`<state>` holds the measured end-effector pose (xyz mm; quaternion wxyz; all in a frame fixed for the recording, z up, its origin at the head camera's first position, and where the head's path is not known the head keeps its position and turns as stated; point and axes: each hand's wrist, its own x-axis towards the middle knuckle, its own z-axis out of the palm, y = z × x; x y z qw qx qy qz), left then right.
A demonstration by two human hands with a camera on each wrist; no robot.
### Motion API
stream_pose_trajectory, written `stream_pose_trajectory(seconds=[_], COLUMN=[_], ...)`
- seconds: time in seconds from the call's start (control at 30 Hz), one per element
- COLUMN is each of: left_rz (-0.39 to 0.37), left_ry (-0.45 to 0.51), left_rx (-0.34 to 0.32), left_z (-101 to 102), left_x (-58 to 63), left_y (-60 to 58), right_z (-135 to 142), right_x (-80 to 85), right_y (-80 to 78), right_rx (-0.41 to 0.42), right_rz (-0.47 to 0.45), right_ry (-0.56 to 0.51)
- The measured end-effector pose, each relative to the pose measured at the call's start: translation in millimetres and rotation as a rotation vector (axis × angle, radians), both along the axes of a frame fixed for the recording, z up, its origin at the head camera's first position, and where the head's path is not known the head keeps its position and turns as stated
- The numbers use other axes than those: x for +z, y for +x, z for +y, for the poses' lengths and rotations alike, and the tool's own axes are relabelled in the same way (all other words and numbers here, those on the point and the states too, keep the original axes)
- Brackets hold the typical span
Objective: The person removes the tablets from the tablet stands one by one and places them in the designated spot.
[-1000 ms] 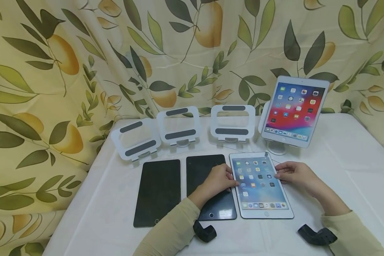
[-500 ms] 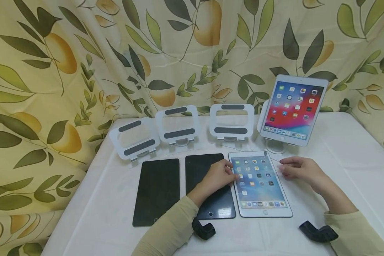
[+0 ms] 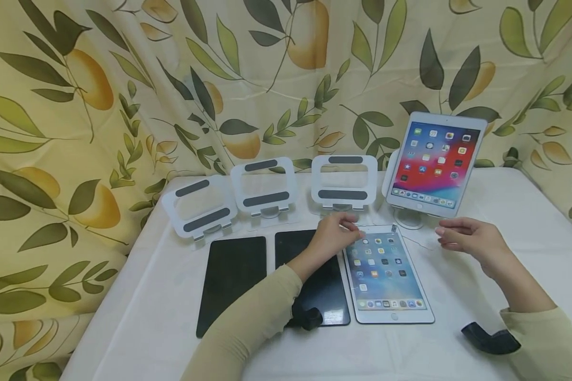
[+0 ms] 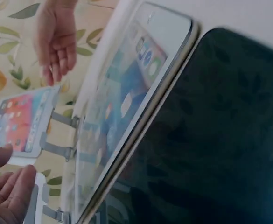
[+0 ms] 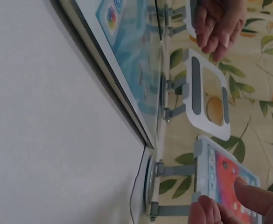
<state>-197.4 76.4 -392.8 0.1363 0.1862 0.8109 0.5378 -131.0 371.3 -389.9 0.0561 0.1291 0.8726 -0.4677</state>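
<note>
A white tablet (image 3: 386, 270) with a lit screen lies face up on the white cloth. My left hand (image 3: 332, 235) is over its upper left corner, fingers loosely bent and gripping nothing. In the left wrist view, a gap shows between thumb and fingers of this left hand (image 4: 10, 196). My right hand (image 3: 476, 241) hovers apart from the tablet, to its right and below the stand-mounted tablet (image 3: 436, 164), which has a red and blue screen. The right wrist view shows the right hand (image 5: 257, 200) with nothing in its fingers.
Two black tablets (image 3: 233, 270) lie left of the white one, the nearer partly under my left forearm. Three white tablet stands (image 3: 339, 194) line the table's back. A thin wire (image 3: 419, 245) runs from the white tablet's right side. Behind hangs a leaf-patterned curtain (image 3: 248, 53).
My right hand has let go of the white tablet's right edge and moved right and up. The left hand has slid up from its left edge to the top corner.
</note>
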Motion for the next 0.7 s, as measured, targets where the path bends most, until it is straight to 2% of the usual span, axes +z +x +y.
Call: stream_pose_trajectory(seconds=[0.07,0.2,0.33,0.5,0.6,0.7], left_rz=[0.018,0.012,-0.007,0.017,0.061,0.068], left_ry=[0.036,0.113,0.167,0.168,0.153,0.146], left_rx=[0.023,0.050,0.067,0.073,0.053,0.038], left_z=[5.5,15.8,27.3,43.8,54.2,65.2], left_x=[4.3,14.3,22.5,26.9,27.8,29.5], left_y=[-5.9,-17.6,-29.4,-43.9,-51.8,-57.8], right_z=[4.4,2.5,1.0,6.4,7.0,7.4], right_x=[4.5,24.3,40.3,48.9,52.0,55.4], right_y=[-2.1,-1.4,-3.9,-12.0,-17.9,-25.0], right_rx=[-0.029,-0.058,-0.169,-0.275,-0.317,-0.350], right_rz=[0.022,0.086,0.157,0.227,0.234,0.224], right_ry=[-0.004,0.007,-0.033,-0.117,-0.095,-0.061])
